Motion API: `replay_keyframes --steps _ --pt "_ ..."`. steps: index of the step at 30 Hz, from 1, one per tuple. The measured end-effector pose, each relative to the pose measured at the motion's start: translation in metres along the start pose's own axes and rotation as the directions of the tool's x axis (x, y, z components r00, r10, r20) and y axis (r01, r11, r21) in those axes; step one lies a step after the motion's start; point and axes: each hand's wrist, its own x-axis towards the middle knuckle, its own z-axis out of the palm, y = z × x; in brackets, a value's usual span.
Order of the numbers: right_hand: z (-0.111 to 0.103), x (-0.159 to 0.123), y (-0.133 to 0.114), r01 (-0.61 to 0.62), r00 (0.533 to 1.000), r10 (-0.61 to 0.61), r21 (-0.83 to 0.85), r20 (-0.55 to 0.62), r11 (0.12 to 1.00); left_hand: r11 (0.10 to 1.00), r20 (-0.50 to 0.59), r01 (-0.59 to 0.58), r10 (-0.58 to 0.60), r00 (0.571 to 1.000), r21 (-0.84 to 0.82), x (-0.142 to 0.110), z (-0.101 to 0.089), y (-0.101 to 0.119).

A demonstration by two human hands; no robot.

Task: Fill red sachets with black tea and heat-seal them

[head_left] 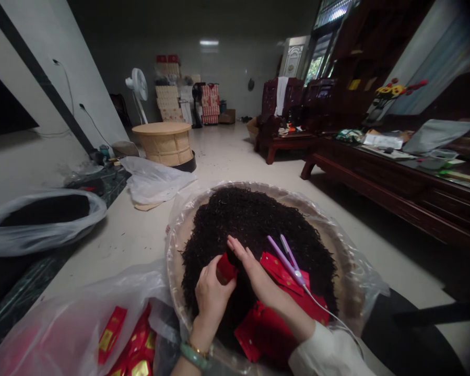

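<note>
My left hand (211, 295) is wrapped round a small red packet (226, 268), held upright over a heap of dark, dry tea leaves (258, 214). My right hand (253, 269) is stretched out at the packet's mouth, with some dark leaf showing between it and the packet. The heap lies in a wide round basket (347, 250) lined with clear plastic. Right of my hands, a purple hair straightener (288, 258) with a white cord rests with its arms apart on flat red packets (276, 334), partly hidden under my right forearm.
At the lower left, a clear plastic bag (62, 318) holds several red-and-gold packets (113, 334). Another bag of dark leaves (97, 209) stands at the left. A dark wooden table (360, 175) is on the right. Farther off are a round woven table (162, 143) and a white fan (139, 83).
</note>
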Motion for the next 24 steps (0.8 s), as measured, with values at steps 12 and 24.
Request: replay_keyframes --steps 12,24 --pt "-0.028 0.006 0.002 -0.021 0.983 0.045 0.136 -0.177 0.990 0.998 -0.035 0.027 -0.029 0.999 -0.059 0.001 -0.003 -0.009" --pt "0.001 -0.007 0.014 0.156 0.977 0.083 -0.920 0.198 0.360 0.996 -0.082 0.016 -0.023 0.996 -0.089 0.004 -0.009 -0.025"
